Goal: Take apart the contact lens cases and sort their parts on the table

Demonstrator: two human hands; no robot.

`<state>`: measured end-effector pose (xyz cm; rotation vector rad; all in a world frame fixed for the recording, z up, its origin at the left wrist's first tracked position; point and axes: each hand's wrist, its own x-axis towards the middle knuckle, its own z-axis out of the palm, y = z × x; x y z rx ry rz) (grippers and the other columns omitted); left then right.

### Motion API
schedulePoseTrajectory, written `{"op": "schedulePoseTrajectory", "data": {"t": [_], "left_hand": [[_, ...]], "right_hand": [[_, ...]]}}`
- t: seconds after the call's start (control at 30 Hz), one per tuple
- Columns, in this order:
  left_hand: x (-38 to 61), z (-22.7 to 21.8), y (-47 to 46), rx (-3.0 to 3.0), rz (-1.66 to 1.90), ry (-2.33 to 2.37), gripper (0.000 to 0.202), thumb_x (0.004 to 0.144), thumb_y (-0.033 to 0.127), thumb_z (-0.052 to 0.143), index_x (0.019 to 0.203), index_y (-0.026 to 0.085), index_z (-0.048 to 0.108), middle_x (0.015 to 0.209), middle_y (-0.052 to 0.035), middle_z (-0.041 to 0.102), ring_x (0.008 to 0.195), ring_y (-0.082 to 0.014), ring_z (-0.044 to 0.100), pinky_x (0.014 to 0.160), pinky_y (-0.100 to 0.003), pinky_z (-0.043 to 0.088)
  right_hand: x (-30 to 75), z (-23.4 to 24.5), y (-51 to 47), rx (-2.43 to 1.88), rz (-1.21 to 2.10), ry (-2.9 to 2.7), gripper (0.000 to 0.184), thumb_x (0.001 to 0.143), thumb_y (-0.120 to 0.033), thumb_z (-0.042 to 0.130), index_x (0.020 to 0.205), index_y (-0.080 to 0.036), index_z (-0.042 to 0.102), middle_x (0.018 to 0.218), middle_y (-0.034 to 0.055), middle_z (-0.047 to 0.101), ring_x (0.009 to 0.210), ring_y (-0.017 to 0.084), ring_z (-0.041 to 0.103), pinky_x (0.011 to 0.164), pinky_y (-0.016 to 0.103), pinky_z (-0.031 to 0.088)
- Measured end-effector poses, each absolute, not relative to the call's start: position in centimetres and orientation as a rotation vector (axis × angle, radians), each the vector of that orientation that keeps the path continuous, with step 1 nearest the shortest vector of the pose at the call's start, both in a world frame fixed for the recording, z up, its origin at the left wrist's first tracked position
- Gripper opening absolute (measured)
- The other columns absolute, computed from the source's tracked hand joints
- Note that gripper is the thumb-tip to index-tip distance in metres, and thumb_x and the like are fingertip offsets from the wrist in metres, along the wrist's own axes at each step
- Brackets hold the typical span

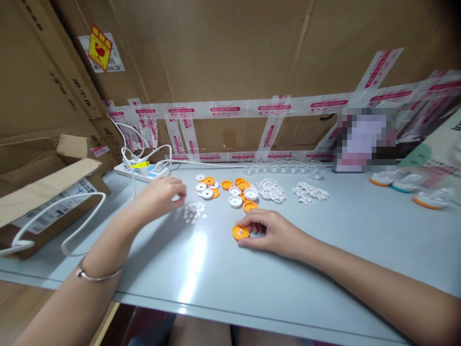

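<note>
My right hand (pixel 271 231) grips a shallow orange round cap (pixel 236 234) by its edge, thumb in front and fingers behind. A small whitish piece shows in the cap's centre. My left hand (pixel 163 196) is raised just left of a pile of small white discs (pixel 194 211); its fingers curl toward the thumb, and anything pinched there is too small to make out. Behind the discs lies a group of orange and white round parts (pixel 207 193). A second group of orange and white caps (pixel 236 201) sits behind my right hand, close to its fingers.
White openwork pieces (pixel 270 191) lie in a heap, with more (pixel 310 192) to the right. Clear cups (pixel 284 167) line the back. Finished-looking domed parts (pixel 430 198) stand far right, near a blurred screen (pixel 362 142). A power strip (pixel 144 170), white cable (pixel 84 194) and cardboard box (pixel 54 192) are left.
</note>
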<state>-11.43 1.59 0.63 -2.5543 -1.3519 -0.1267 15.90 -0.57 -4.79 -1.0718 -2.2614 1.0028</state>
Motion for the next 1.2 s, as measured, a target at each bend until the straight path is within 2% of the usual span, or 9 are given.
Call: {"op": "schedulePoseTrajectory", "data": {"t": [0.07,0.17,0.5,0.63,0.73,0.83,1.03,1.2], "left_hand": [[-14.0,1.2,2.1,-2.466,0.094,-1.711,0.011,0.069,0.018,0.047,0.064,0.017,0.058,0.066,-0.0028,0.062,0.06,-0.0151,0.053,0.055,-0.025,0.033],[-15.7,1.4,2.6,-2.428,0.182,-1.955,0.011,0.066,0.021,0.046,0.061,0.018,0.056,0.062,-0.0019,0.061,0.055,-0.0148,0.051,0.051,-0.024,0.03],[-15.4,1.0,2.6,-2.545,0.022,-2.001,0.014,0.068,0.025,0.049,0.062,0.02,0.061,0.063,-0.0022,0.062,0.056,-0.0163,0.052,0.051,-0.024,0.031],[-15.0,1.2,2.3,-2.533,-0.123,-1.884,0.017,0.073,0.025,0.048,0.069,0.019,0.063,0.07,-0.0041,0.064,0.061,-0.0179,0.055,0.057,-0.026,0.036],[-12.3,1.0,1.5,-2.611,-0.391,-1.574,0.02,0.079,0.024,0.044,0.077,0.016,0.063,0.078,-0.0061,0.064,0.072,-0.0186,0.057,0.066,-0.028,0.041],[-7.9,0.4,0.0,-2.858,-0.658,-1.212,0.019,0.084,0.021,0.044,0.082,0.016,0.062,0.08,-0.0048,0.064,0.078,-0.0154,0.057,0.073,-0.027,0.042],[-2.4,-1.8,-1.5,-3.16,-0.598,-1.017,0.007,0.08,0.018,0.057,0.079,0.015,0.062,0.076,-0.0031,0.063,0.073,-0.0132,0.057,0.066,-0.024,0.042],[-2.2,-3.0,-1.4,-3.114,-0.607,-1.077,0.011,0.081,0.014,0.052,0.075,0.014,0.061,0.072,-0.0027,0.06,0.068,-0.0128,0.055,0.062,-0.023,0.041]], "right_hand": [[15.9,-4.8,-0.6,-1.074,1.002,-2.264,0.025,0.066,-0.032,0.068,0.085,-0.016,0.068,0.07,0.0016,0.058,0.062,0.011,0.049,0.057,0.023,0.039],[16.0,-4.7,-0.7,-1.079,1.0,-2.264,0.024,0.066,-0.032,0.067,0.085,-0.016,0.068,0.07,0.0016,0.058,0.063,0.012,0.049,0.058,0.023,0.039],[15.9,-4.5,-0.7,-1.084,1.019,-2.266,0.025,0.066,-0.031,0.067,0.086,-0.016,0.067,0.071,0.0021,0.058,0.064,0.012,0.049,0.058,0.024,0.04],[16.0,-4.5,-0.7,-1.089,1.034,-2.258,0.028,0.066,-0.032,0.068,0.087,-0.014,0.067,0.071,0.002,0.057,0.064,0.012,0.048,0.059,0.024,0.039],[16.0,-4.5,-0.7,-1.092,1.06,-2.248,0.029,0.066,-0.032,0.068,0.088,-0.013,0.067,0.07,0.0017,0.057,0.063,0.011,0.048,0.058,0.023,0.039],[15.9,-4.6,-0.7,-1.074,1.048,-2.242,0.029,0.066,-0.031,0.068,0.088,-0.013,0.067,0.069,0.0011,0.055,0.063,0.011,0.047,0.057,0.023,0.038],[16.0,-4.7,-0.6,-0.992,0.959,-2.307,0.018,0.068,-0.03,0.066,0.075,-0.014,0.064,0.061,-0.0024,0.047,0.059,0.009,0.042,0.054,0.021,0.035],[16.0,-4.8,-0.5,-0.976,0.912,-2.327,0.016,0.069,-0.029,0.066,0.074,-0.015,0.063,0.062,-0.0022,0.049,0.06,0.01,0.043,0.055,0.021,0.035]]}}
